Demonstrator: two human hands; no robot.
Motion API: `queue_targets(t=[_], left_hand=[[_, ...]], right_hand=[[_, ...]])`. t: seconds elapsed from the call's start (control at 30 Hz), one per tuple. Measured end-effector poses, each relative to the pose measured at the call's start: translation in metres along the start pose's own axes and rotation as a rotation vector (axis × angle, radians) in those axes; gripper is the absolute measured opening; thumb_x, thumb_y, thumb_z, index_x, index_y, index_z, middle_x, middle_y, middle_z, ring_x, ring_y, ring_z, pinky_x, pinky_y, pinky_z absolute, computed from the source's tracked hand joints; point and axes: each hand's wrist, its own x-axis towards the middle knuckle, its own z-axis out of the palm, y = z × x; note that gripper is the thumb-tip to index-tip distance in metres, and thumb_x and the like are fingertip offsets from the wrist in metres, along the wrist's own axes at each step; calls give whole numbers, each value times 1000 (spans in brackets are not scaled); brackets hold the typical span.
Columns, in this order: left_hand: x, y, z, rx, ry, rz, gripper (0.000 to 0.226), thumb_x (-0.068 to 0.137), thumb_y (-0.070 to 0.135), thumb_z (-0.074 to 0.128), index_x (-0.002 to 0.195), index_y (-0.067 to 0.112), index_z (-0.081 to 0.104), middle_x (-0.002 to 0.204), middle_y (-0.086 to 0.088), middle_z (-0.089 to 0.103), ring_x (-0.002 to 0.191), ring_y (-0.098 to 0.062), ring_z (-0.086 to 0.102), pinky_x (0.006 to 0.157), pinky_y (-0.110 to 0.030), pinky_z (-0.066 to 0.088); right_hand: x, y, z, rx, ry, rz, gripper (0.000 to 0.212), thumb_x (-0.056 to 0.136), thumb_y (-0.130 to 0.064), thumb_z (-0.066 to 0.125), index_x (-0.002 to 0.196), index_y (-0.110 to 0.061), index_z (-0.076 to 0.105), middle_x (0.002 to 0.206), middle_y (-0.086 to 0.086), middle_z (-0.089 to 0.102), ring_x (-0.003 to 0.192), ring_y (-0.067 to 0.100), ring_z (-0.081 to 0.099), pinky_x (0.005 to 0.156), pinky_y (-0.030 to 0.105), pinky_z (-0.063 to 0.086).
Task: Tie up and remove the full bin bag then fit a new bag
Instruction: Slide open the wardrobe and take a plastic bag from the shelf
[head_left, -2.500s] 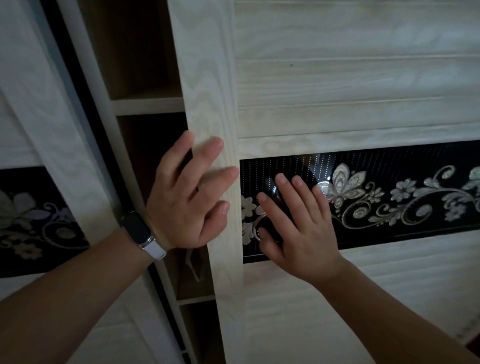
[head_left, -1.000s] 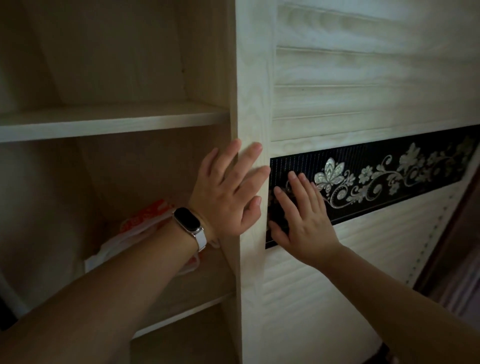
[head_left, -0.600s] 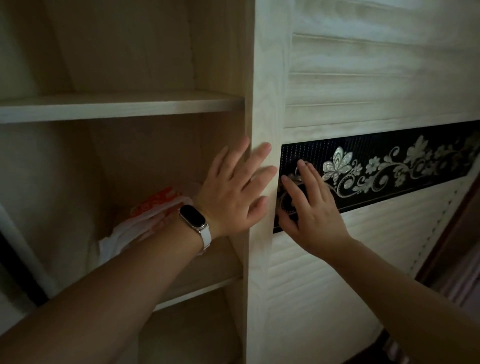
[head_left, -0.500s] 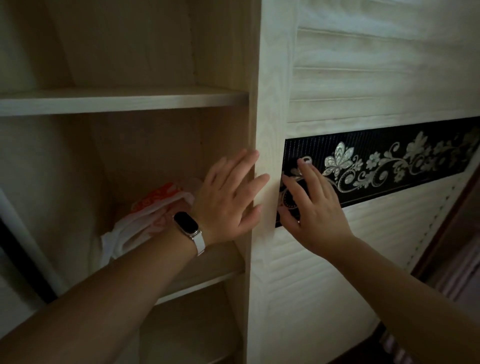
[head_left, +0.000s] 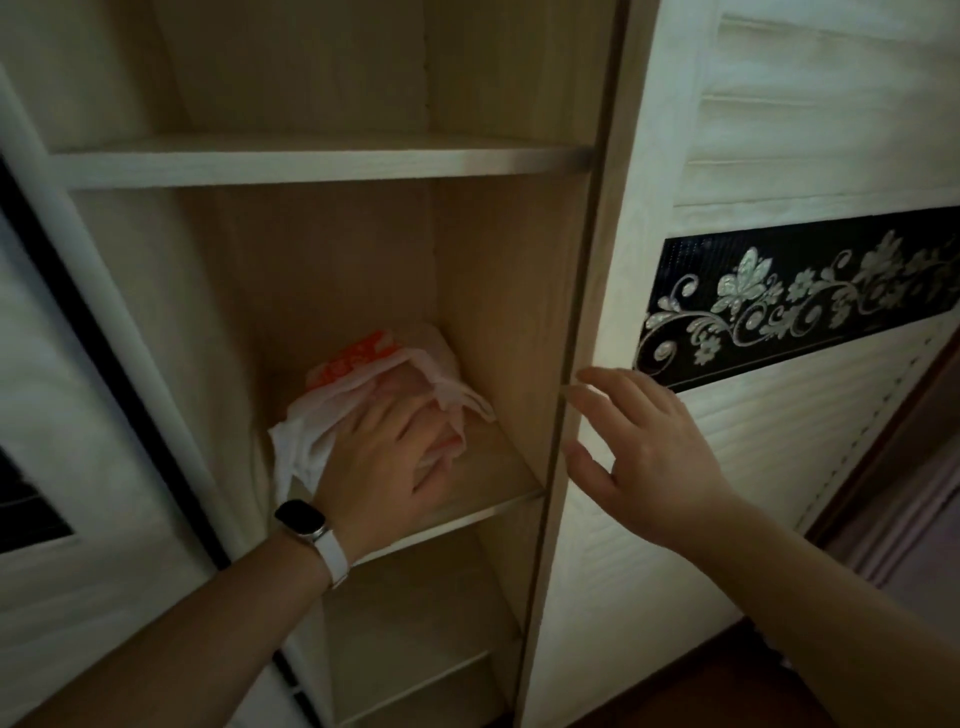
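The crumpled white plastic bag with orange print (head_left: 363, 387) lies on a pale beige wooden shelf (head_left: 498, 467). Right of that shelf, the pale whitewashed wood-grain louvred sliding door (head_left: 779, 130) carries a glossy black band with silver flowers and scrolls (head_left: 800, 301). Left of the shelf sits a black-faced smartwatch with a white strap (head_left: 306, 522).

A pale wooden shelf (head_left: 498, 467) inside the open cupboard carries a crumpled white plastic bag with orange print (head_left: 358, 374), lying toward the back, under the left hand (head_left: 384, 457) and well left of the right hand (head_left: 649, 457).
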Motion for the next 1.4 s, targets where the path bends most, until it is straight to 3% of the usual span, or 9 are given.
queue_targets(t=[0.13,0.3,0.6,0.73,0.93,1.07,1.2,1.3,1.4], left_hand=[[-29,-21,-14,106,-157,-144,40,88,41,47,116,18,64,120,-7,61,107,-29,56,89,-45,44],[-58,-39,-10,148,-172,-213,39,83,42,48,111,19,63,115,-3,61,103,-27,56,82,-40,44],[-89,-64,26,56,-226,-424,39,86,43,56,118,20,55,120,-2,59,109,-27,55,84,-39,44],[-85,-77,36,99,-183,-554,45,84,39,61,122,15,57,130,-8,56,118,-31,50,95,-42,42],[-65,-105,45,152,-10,-804,59,74,26,72,128,13,51,132,-19,51,119,-39,48,94,-49,45],[-63,-115,65,225,21,-960,65,73,30,76,127,6,49,130,-23,50,116,-41,49,94,-49,46],[-67,-130,82,180,29,-1078,70,77,38,73,133,9,42,136,-17,46,120,-35,49,98,-41,44],[-70,-142,90,126,0,-1136,69,80,37,70,134,7,42,133,-19,49,118,-36,50,98,-42,45],[-69,-148,94,162,-43,-1137,58,81,39,69,126,6,50,119,-22,57,108,-39,55,87,-41,47]], right_hand=[[-1,-31,27,-41,-160,56,47,89,-45,48,128,-18,51,131,5,54,122,24,49,97,41,44],[-3,-61,62,-65,-307,112,51,85,-46,48,128,-20,51,129,2,57,121,24,52,96,39,44],[-5,-87,130,29,-479,254,51,86,-53,44,131,-29,38,135,-1,45,121,23,46,96,45,42],[14,-75,165,156,-571,354,56,86,-51,41,136,-31,28,141,-1,35,127,24,40,97,46,43],[42,-56,224,297,-509,422,56,91,-40,48,141,-18,36,147,7,32,132,26,34,106,40,36],[59,-51,256,409,-303,538,59,83,-32,64,134,-10,43,132,18,49,116,36,49,92,46,46],[68,-45,285,490,-288,621,62,78,-36,69,130,-11,46,130,20,51,118,37,48,92,44,43],[66,-44,302,654,-303,686,52,75,-40,60,120,-13,52,120,18,54,113,37,51,90,51,46],[60,-43,312,535,-317,626,32,80,-34,60,106,-15,58,105,14,60,100,35,56,83,46,49]])
